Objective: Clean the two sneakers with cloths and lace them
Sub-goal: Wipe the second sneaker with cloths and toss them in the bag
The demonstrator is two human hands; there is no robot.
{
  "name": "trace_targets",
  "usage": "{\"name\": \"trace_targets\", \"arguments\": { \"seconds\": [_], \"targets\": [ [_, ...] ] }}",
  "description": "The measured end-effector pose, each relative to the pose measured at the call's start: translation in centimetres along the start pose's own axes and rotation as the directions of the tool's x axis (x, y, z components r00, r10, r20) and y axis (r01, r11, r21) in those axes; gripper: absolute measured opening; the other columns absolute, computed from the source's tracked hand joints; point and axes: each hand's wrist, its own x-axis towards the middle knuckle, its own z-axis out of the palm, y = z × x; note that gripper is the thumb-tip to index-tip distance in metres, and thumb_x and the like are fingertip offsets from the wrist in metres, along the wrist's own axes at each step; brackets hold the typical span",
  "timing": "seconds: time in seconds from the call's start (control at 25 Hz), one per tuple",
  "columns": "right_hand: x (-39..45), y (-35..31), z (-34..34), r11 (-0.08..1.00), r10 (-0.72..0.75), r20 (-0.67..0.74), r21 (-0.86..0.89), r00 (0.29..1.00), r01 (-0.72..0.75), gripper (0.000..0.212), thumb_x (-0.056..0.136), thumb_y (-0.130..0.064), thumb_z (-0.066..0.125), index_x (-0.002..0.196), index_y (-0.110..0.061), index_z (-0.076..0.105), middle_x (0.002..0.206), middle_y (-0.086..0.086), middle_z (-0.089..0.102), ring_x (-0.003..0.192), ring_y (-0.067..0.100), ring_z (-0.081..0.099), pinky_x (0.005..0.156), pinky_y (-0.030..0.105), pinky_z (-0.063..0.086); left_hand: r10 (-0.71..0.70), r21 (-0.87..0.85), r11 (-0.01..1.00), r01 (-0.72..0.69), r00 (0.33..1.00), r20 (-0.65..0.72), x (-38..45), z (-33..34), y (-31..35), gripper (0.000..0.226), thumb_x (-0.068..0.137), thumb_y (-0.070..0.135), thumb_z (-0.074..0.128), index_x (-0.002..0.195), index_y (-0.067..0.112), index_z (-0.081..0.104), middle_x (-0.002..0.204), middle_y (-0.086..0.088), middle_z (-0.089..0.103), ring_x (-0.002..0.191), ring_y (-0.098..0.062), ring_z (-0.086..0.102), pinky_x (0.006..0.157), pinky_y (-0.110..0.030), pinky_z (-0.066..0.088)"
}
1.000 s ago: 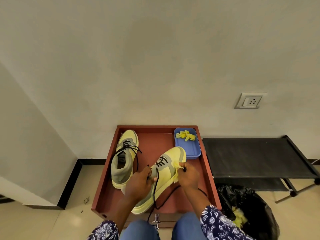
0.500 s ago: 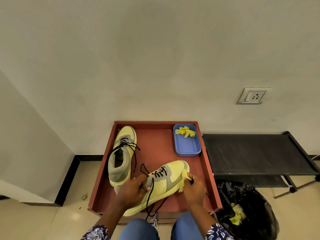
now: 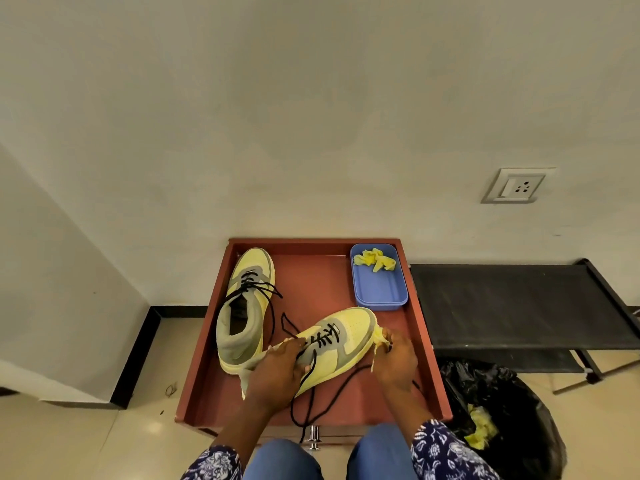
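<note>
Two yellow and grey sneakers with black laces lie in a reddish-brown tray (image 3: 420, 341). The left sneaker (image 3: 244, 306) rests flat, toe toward the wall. My left hand (image 3: 277, 370) grips the right sneaker (image 3: 343, 341) over its collar and tongue, holding it tilted with its toe pointing up and right. My right hand (image 3: 394, 358) pinches a small yellow cloth (image 3: 379, 337) against the sneaker's toe edge. Loose black lace (image 3: 311, 403) hangs down from this sneaker over the tray's front.
A blue box (image 3: 379, 289) with yellow cloth pieces (image 3: 374, 260) sits in the tray's far right corner. A black rack (image 3: 519, 306) stands to the right, with a black-lined bin (image 3: 502, 427) holding used yellow cloths below it. The wall is close behind.
The right sneaker has been lowered and turned so its toe points more to the right. My right hand with the cloth has slid along to the toe's side edge.
</note>
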Motion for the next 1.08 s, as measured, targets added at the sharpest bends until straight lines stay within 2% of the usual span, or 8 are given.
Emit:
{"name": "trace_targets", "arguments": {
  "seconds": [0.08, 0.24, 0.4, 0.6, 0.76, 0.84, 0.92, 1.08],
  "targets": [
    [-0.2, 0.5, 0.9, 1.000, 0.009, 0.032, -0.017, 0.999, -0.008, 0.032, 0.087, 0.001, 0.051, 0.117, -0.004, 0.060, 0.120, 0.018, 0.058, 0.108, 0.034, 0.056, 0.090, 0.032, 0.043, -0.007, 0.007, 1.000, 0.007, 1.000, 0.023, 0.3, 0.1, 0.0, 0.046, 0.092, 0.026, 0.049, 0.137, 0.017, 0.040, 0.139, -0.001, 0.047, 0.129, -0.018, 0.042, 0.106, -0.028, 0.031],
    [-0.9, 0.6, 3.1, 0.999, 0.031, 0.074, 0.034, 0.997, -0.033, 0.034, 0.083, 0.006, 0.052, 0.115, 0.000, 0.061, 0.118, 0.021, 0.057, 0.108, 0.035, 0.055, 0.094, 0.033, 0.042, -0.009, 0.029, 1.000, 0.007, 0.997, 0.072, 0.4, 0.2, -0.3, 0.047, 0.094, 0.027, 0.044, 0.140, 0.022, 0.035, 0.143, 0.000, 0.043, 0.131, -0.016, 0.040, 0.107, -0.028, 0.032],
    [-3.1, 0.0, 5.1, 0.987, 0.103, 0.044, 0.117, 0.994, -0.107, 0.023, 0.080, 0.006, 0.056, 0.102, 0.002, 0.063, 0.111, 0.017, 0.053, 0.098, 0.032, 0.056, 0.085, 0.026, 0.040, -0.005, 0.085, 0.996, 0.000, 0.999, 0.054, 0.2, 0.0, 0.3, 0.047, 0.097, 0.027, 0.038, 0.143, 0.023, 0.029, 0.147, 0.002, 0.036, 0.134, -0.016, 0.035, 0.108, -0.027, 0.029],
    [-8.5, -0.9, 7.7, 0.974, 0.075, 0.102, 0.208, 0.992, -0.095, 0.019, 0.078, 0.011, 0.056, 0.087, -0.003, 0.063, 0.099, 0.003, 0.046, 0.093, 0.021, 0.052, 0.082, 0.020, 0.039, -0.018, 0.123, 0.992, 0.014, 0.999, 0.038, 0.0, 0.1, 0.3, 0.047, 0.098, 0.030, 0.035, 0.145, 0.024, 0.025, 0.150, 0.004, 0.032, 0.138, -0.012, 0.031, 0.109, -0.024, 0.026],
    [-8.8, -0.2, 7.6, 0.970, 0.013, 0.119, 0.240, 0.993, -0.042, 0.029, 0.078, 0.010, 0.058, 0.077, -0.020, 0.057, 0.096, 0.003, 0.052, 0.090, 0.018, 0.053, 0.076, 0.012, 0.041, -0.030, 0.128, 0.991, 0.023, 0.998, 0.047, -0.1, 0.3, 0.3, 0.047, 0.099, 0.031, 0.033, 0.145, 0.027, 0.024, 0.151, 0.006, 0.030, 0.138, -0.012, 0.029, 0.109, -0.024, 0.028],
    [-7.1, 0.1, 6.9, 0.956, 0.063, 0.070, 0.281, 0.996, -0.080, 0.033, 0.078, 0.009, 0.059, 0.073, -0.024, 0.055, 0.095, 0.004, 0.055, 0.088, 0.019, 0.055, 0.077, 0.019, 0.043, -0.040, 0.126, 0.991, 0.035, 0.998, 0.040, -0.1, 0.3, 0.4, 0.047, 0.099, 0.031, 0.033, 0.145, 0.029, 0.025, 0.150, 0.007, 0.032, 0.137, -0.011, 0.031, 0.107, -0.024, 0.031],
    [-5.0, 0.1, 6.2, 0.948, 0.116, 0.023, 0.297, 0.993, -0.117, 0.027, 0.077, 0.008, 0.059, 0.075, -0.018, 0.057, 0.093, 0.006, 0.057, 0.087, 0.021, 0.055, 0.083, 0.029, 0.046, -0.045, 0.121, 0.992, 0.041, 0.998, 0.033, -0.2, 0.3, 0.4, 0.046, 0.099, 0.031, 0.033, 0.144, 0.030, 0.025, 0.150, 0.008, 0.032, 0.137, -0.011, 0.031, 0.105, -0.024, 0.032],
    [-0.5, 0.3, 5.3, 0.938, 0.200, -0.061, 0.302, 0.978, -0.173, 0.016, 0.077, 0.007, 0.057, 0.087, -0.004, 0.063, 0.099, 0.013, 0.062, 0.092, 0.028, 0.058, 0.084, 0.031, 0.045, -0.027, 0.130, 0.991, 0.021, 0.999, 0.040, -0.2, 0.2, 0.4, 0.045, 0.099, 0.030, 0.032, 0.144, 0.028, 0.026, 0.148, 0.008, 0.035, 0.134, -0.011, 0.036, 0.103, -0.024, 0.034]
  ]
}}
